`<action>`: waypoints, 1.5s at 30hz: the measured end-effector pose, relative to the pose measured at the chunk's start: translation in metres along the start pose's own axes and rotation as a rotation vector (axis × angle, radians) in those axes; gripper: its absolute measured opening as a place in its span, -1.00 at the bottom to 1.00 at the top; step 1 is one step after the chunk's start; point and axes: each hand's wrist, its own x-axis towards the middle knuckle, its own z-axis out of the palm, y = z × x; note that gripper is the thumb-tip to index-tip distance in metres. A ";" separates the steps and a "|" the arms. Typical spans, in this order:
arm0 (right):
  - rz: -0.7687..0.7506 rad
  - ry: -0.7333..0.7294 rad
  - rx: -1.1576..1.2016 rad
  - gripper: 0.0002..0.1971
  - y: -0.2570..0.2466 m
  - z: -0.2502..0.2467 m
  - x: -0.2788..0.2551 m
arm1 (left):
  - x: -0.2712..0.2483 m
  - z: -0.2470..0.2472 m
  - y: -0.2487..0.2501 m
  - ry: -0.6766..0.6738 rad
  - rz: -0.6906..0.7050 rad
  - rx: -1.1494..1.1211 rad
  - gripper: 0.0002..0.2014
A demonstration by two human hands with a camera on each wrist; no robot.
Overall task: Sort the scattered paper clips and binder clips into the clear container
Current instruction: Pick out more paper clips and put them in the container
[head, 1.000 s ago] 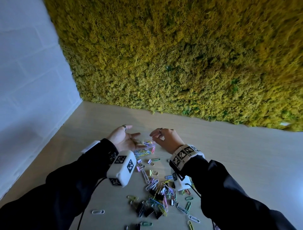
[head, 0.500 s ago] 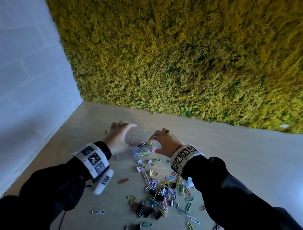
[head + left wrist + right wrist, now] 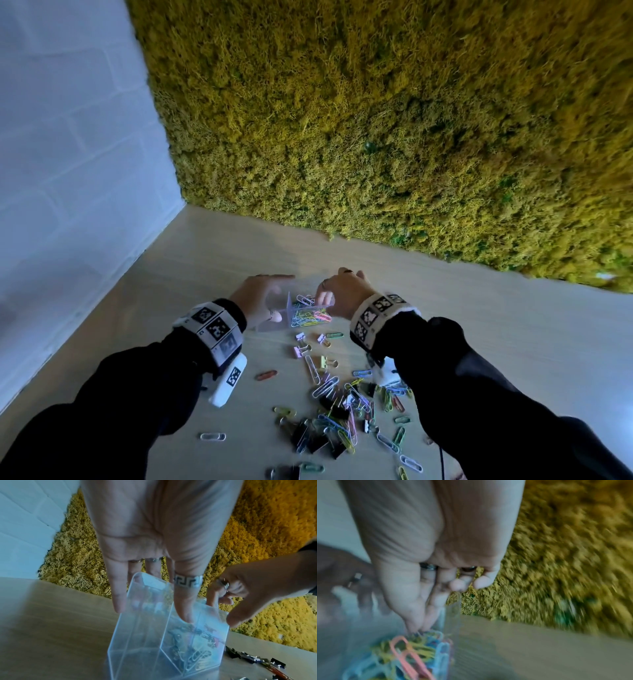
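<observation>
A clear container [image 3: 274, 323] [image 3: 137, 635] with an inner divider stands on the wooden table, and coloured paper clips [image 3: 308, 317] [image 3: 412, 651] fill its right compartment. My left hand [image 3: 274, 298] [image 3: 150, 609] grips its left part, fingers over the far wall and thumb on the near side. My right hand [image 3: 325, 298] [image 3: 223, 612] [image 3: 419, 626] holds the right end, thumb at the near corner and fingers behind. Loose paper clips and black binder clips [image 3: 339, 411] lie scattered nearer to me. The right wrist view is blurred.
A moss wall [image 3: 376, 137] rises right behind the table [image 3: 479, 342], and a white wall [image 3: 68, 171] closes the left side. Pastel binder clips [image 3: 299, 351] lie just in front of the container. Single clips lie apart at the left: an orange paper clip [image 3: 266, 375] and a white paper clip [image 3: 212, 436].
One second ago both hands were cupped palm-up beside the container. The left hand turned palm-down, and both hands have come onto the container's ends.
</observation>
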 end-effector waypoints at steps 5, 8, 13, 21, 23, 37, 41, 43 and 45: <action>0.051 -0.034 -0.247 -0.74 -0.010 0.015 -0.001 | 0.001 0.002 -0.001 -0.019 0.008 -0.024 -0.23; 0.041 -0.020 0.006 -0.66 -0.005 0.004 -0.007 | 0.003 0.003 -0.003 -0.008 -0.004 -0.016 -0.23; -0.064 0.027 -0.065 -0.60 -0.019 0.005 -0.003 | 0.003 0.004 -0.004 -0.025 -0.034 -0.029 -0.22; -0.073 0.096 -0.111 -0.71 -0.010 0.001 -0.002 | 0.002 0.003 -0.007 -0.037 -0.048 -0.026 -0.20; -0.096 0.108 -0.124 -0.77 -0.009 0.001 -0.005 | 0.002 0.004 -0.007 -0.036 -0.051 -0.032 -0.21; -0.021 0.116 -0.341 -0.75 -0.020 0.010 -0.001 | -0.001 0.000 0.000 -0.034 -0.026 -0.026 -0.24; -0.021 0.039 -0.322 -0.71 -0.028 0.022 -0.003 | -0.002 -0.002 0.005 -0.054 0.029 0.005 -0.26; 0.012 0.063 -0.091 -0.69 -0.026 0.018 -0.004 | -0.002 -0.002 0.004 -0.052 0.022 -0.003 -0.27; 0.031 0.140 -0.070 -0.71 -0.021 0.012 -0.006 | -0.001 -0.001 0.002 -0.027 0.020 -0.003 -0.29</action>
